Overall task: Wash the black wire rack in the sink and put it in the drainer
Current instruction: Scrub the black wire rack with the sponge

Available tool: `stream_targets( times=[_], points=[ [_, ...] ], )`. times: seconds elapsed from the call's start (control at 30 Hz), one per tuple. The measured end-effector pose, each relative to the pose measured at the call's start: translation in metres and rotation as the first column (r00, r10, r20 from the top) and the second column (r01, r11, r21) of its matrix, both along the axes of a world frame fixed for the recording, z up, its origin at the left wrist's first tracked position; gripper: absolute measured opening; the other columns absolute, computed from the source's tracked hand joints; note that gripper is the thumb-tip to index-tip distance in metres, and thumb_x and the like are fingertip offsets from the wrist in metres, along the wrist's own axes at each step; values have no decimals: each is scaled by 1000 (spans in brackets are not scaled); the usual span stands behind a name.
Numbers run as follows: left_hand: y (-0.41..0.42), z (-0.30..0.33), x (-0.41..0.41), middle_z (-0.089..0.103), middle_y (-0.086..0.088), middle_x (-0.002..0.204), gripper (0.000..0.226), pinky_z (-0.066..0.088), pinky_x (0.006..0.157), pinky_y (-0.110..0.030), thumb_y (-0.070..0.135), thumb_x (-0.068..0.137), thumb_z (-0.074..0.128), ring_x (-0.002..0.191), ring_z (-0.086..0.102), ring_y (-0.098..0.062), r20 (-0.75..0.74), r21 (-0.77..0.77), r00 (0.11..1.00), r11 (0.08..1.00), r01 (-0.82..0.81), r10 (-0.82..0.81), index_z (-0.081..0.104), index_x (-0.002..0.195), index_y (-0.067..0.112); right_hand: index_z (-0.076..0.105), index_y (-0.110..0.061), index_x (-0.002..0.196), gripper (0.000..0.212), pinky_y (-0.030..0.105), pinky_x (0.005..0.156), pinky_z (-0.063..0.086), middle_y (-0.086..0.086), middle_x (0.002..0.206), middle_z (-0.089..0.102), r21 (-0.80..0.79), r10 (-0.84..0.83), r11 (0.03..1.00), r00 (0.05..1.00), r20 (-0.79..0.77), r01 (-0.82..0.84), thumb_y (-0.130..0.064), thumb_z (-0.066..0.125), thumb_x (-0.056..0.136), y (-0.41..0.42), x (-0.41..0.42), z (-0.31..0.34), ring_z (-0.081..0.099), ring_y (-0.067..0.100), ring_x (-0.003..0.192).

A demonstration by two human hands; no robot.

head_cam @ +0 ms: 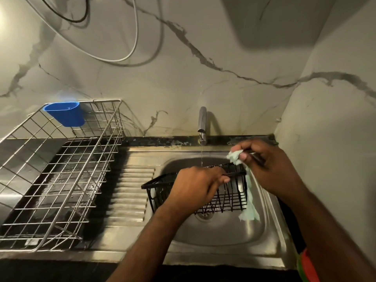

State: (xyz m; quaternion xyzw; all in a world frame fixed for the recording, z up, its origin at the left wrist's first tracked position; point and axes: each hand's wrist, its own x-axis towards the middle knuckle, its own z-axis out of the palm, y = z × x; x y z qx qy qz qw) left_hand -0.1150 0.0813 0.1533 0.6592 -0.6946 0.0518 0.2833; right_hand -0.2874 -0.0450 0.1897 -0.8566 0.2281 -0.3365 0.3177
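The black wire rack (221, 197) hangs over the bowl of the sink (270, 239), its long axis running left to right under a thin stream from the tap (202, 123) — the left hand (198, 186) has its fingers clamped on the top rim near the middle, while the right hand (270, 167) pinches a pale green cloth (249, 202) against the rack's right end. The drainer (61, 180) stands on the counter well to the left, so the left hand is the nearer one for the transfer, I judge. The left hand hides much of the rack's front, and motion blur makes the right fingertips hard to read.

Blue cup (66, 113), looping wall cables (114, 58)
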Motion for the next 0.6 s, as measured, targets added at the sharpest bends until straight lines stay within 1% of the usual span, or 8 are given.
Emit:
stream_targets(
  times=[0.07, 0.13, 0.2, 0.3, 0.43, 0.5, 0.57, 0.6],
  points=[
    [-1, 0, -3, 62, 6, 64, 38, 40, 45, -26, 50, 101, 41, 49, 56, -16, 92, -42, 996, 999, 22, -18, 65, 90, 24, 65, -32, 103, 11, 20, 77, 50, -17, 96, 68, -25, 129, 990, 973, -190, -136, -27, 55, 99, 4, 3, 1, 63, 2, 92],
    [-1, 1, -4, 64, 5, 66, 40, 42, 45, -27, 49, 101, 38, 51, 58, -18, 138, -31, 990, 999, 23, -18, 66, 91, 22, 61, -29, 107, 19, 26, 74, 51, -15, 94, 67, 20, 231, 972, 931, -281, -235, -40, 49, 100, 8, 3, -5, 64, 5, 89],
    [0, 0, -1, 63, 4, 65, 35, 35, 45, -23, 46, 99, 40, 49, 58, -18, 190, -37, 982, 999, 15, -7, 63, 89, 21, 59, -26, 113, 25, 24, 77, 51, -16, 97, 67, 101, 271, 962, 920, -284, -252, -44, 54, 95, 10, 0, -9, 64, 4, 93],
    [2, -1, -1, 63, 5, 65, 29, 26, 48, -22, 41, 97, 44, 48, 58, -17, 248, -33, 969, 999, -3, 12, 62, 88, 21, 59, -29, 111, 24, 20, 79, 48, -19, 99, 66, 99, 267, 963, 917, -297, -249, -40, 64, 90, 11, -1, -15, 61, 1, 97],
    [3, -2, -3, 63, 4, 65, 27, 25, 47, -23, 38, 96, 47, 48, 58, -17, 302, -30, 953, 999, -23, 31, 64, 87, 20, 59, -26, 97, 16, 26, 71, 48, -13, 89, 63, 102, 239, 970, 940, -243, -220, -36, 68, 89, 12, 0, -22, 60, 8, 87],
    [4, 0, -3, 62, 5, 64, 18, 25, 48, -22, 34, 94, 58, 48, 58, -15, 344, -50, 939, 999, 3, 14, 65, 85, 20, 58, -26, 93, 16, 29, 69, 47, -12, 87, 61, 99, 246, 969, 938, -246, -228, -38, 67, 89, 11, -2, -25, 59, 10, 83],
    [5, 0, -5, 63, 5, 66, 13, 30, 46, -23, 31, 91, 71, 51, 59, -14, 372, -66, 928, 997, 35, -8, 67, 86, 20, 58, -27, 92, 15, 28, 67, 48, -12, 86, 61, 111, 246, 968, 940, -237, -225, -41, 62, 92, 9, -4, -27, 60, 11, 81],
    [5, -1, -5, 64, 5, 68, 13, 35, 46, -24, 32, 92, 70, 53, 60, -14, 379, -73, 925, 996, 51, -19, 67, 88, 20, 58, -28, 92, 15, 26, 66, 49, -12, 86, 62, 119, 229, 971, 948, -222, -207, -43, 59, 93, 7, -5, -27, 61, 11, 80]
  ],
)
